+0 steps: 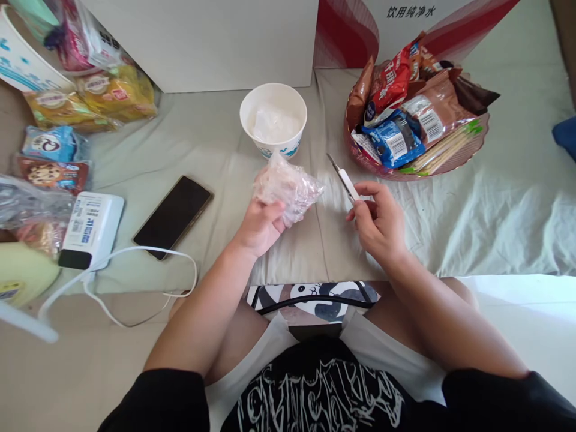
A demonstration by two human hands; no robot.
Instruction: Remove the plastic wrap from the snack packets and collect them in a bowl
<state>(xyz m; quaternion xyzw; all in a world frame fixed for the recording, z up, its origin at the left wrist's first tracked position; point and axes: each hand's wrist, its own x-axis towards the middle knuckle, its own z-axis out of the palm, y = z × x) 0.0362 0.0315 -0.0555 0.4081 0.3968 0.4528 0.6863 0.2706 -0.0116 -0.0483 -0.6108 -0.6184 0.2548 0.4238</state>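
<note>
My left hand (263, 225) is closed around a crinkled transparent plastic packet (290, 189) with pale pinkish contents I cannot make out. My right hand (380, 222) grips a small knife with a white handle (347, 182); its thin blade points up and left, apart from the packet. Just beyond the packet stands a white paper bowl (273, 120) with a blue pattern, holding a whitish translucent packet or wrapper. To the right of the bowl, a pink transparent basket (416, 174) is filled with wrapped snacks and thin sticks with green ends.
A dark phone (174, 216) lies left of my left hand. Beside it, a white power block (92, 231) trails a white cable (191, 264) over the cloth's front edge. Snack packs (114, 93) and another paper bowl (31, 60) crowd the left. A white box (234, 45) stands behind.
</note>
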